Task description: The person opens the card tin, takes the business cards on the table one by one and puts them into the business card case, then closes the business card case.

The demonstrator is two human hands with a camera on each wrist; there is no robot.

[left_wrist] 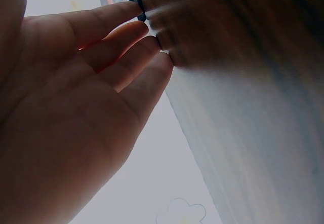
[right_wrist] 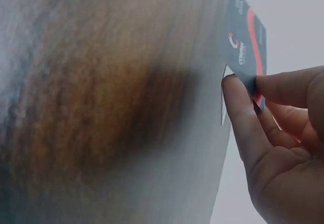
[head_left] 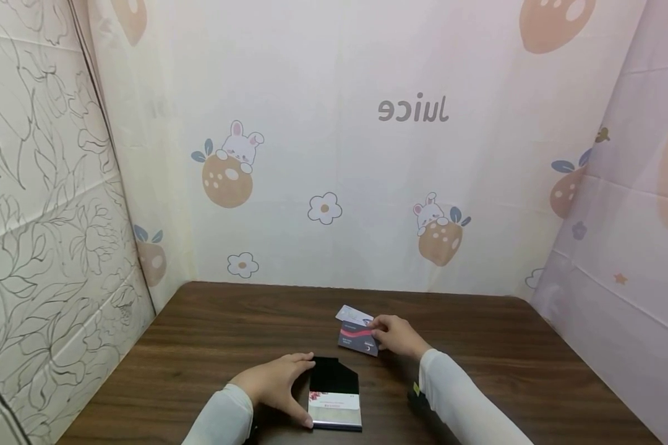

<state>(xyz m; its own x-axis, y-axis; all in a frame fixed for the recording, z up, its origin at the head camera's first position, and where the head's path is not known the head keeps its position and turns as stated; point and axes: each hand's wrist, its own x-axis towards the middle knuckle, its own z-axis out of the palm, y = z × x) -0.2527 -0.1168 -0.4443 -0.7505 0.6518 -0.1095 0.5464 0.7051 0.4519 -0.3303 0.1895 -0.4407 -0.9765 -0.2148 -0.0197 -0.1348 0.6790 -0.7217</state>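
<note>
On the tabletop lies an unfolded card case [head_left: 336, 376] with a black lid lining. A white card with pink print [head_left: 336, 402] sits inside it. My left hand [head_left: 278, 384] is at the case's left side, thumb by the near corner and forefinger by the far one; the left wrist view shows its fingers [left_wrist: 147, 84] mostly straight. Between thumb and fingers, my right hand [head_left: 399, 335] pinches a dark grey business card with a red stripe [head_left: 356, 339], tilted in the right wrist view. A white card [head_left: 353, 314] shows partly behind the grey one; whether it is held too, I cannot tell.
Both hands work over a dark wooden table [head_left: 228, 315]. Its far edge meets a printed curtain [head_left: 323, 154], with further patterned cloth at left and right. A dark wrist strap [head_left: 417, 395] shows under the right sleeve [head_left: 462, 395].
</note>
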